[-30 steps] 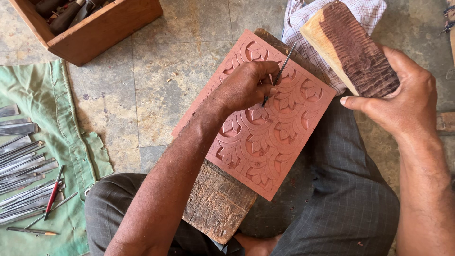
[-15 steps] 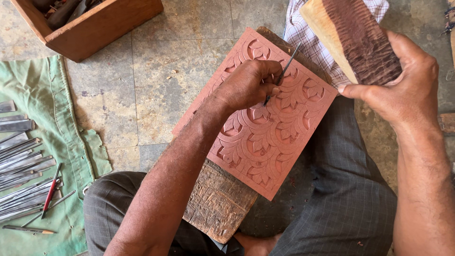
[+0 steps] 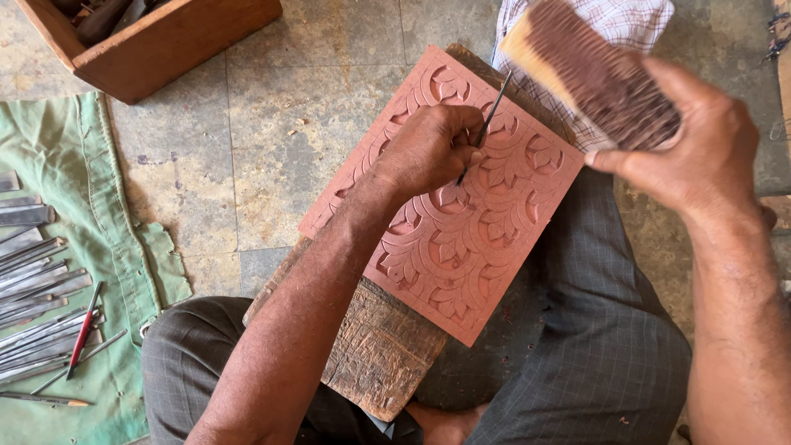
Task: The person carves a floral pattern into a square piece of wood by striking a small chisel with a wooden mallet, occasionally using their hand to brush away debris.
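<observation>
Left grip [image 3: 428, 148] closed on chisel [image 3: 486, 124] mid-panel [image 3: 461, 239], right grip [image 3: 700, 148] clutching wooden mallet [image 3: 593, 74] above panel's far edge.

Your left hand [image 3: 428, 152] sits on the reddish carved wooden panel [image 3: 461, 247], pinching a thin metal chisel [image 3: 486, 124] that slants up toward the top of the frame; its forearm crosses the panel's lower left corner and the rough wooden slab [image 3: 379, 354] beneath. Your right hand [image 3: 700, 156] fills the upper right, gripping a dark, worn wooden mallet block [image 3: 593, 74] that hangs just above the chisel's top end. You have open stone floor [image 3: 247, 165] left of the panel. Farther left, the green cloth [image 3: 124, 272] is crowded with metal tools [image 3: 37, 288], and a brown wooden box [image 3: 165, 45] blocks the upper left corner.
</observation>
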